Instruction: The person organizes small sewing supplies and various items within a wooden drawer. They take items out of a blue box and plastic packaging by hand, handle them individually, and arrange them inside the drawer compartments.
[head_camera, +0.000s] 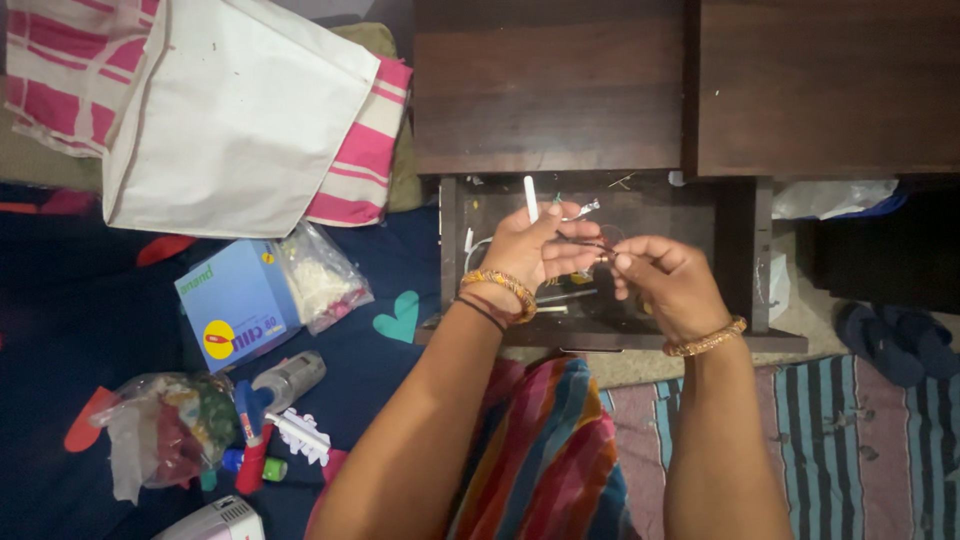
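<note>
— Striped cloth lies over the lap, closest to us. What do the hands hold?

— Both hover over the open drawer. The left hand grips a white stick upright while its fingers pinch one end of a thin dark wire; the right hand pinches the other end, likely to keep it taut.

— And around them?

— A blue box and a clear bag lie well to the left on the dark floor cloth.
</note>
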